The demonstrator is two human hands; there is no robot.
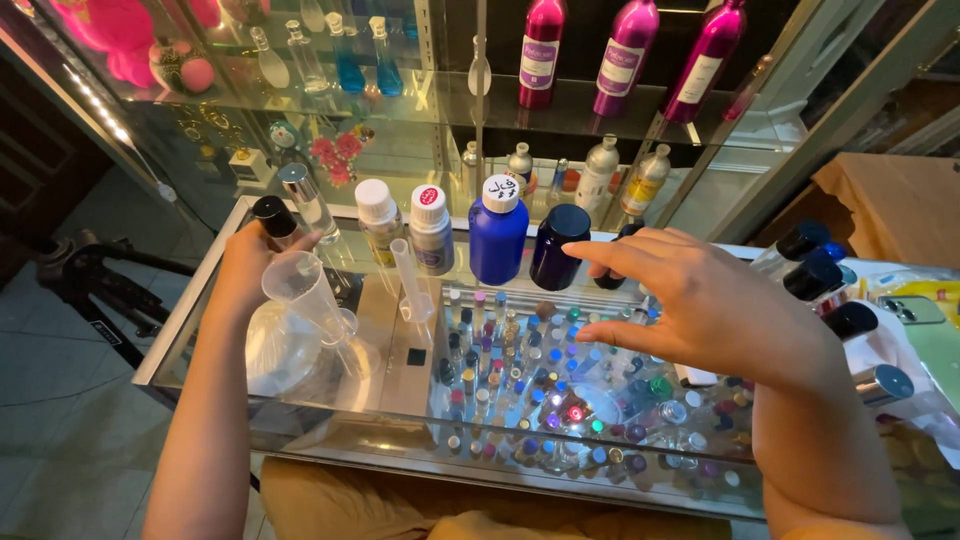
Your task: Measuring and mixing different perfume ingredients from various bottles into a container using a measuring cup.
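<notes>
One measuring cylinder (305,295) in left hand (250,270) grip, tilted, mouth up-left; right hand (700,305) released.

Far centre: cobalt-blue plastic bottle with white cap (497,240), beside a dark navy glass jar-shaped bottle (556,246). Far shelf: three glossy magenta bottles with pale labels (625,55). Left: clear colourless plastic measuring cup (305,290); under the glass, small vials with multicoloured caps (540,380).

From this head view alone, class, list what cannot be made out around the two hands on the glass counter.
- Left hand: its palm and fingertips are hidden behind the clear measuring cylinder it holds.
- Dark blue bottle: whether the right hand touches it is unclear.
- Small vials under the glass: too small and glare-blurred to count.
- Magenta bottles: tops cut off by the upper edge.
</notes>
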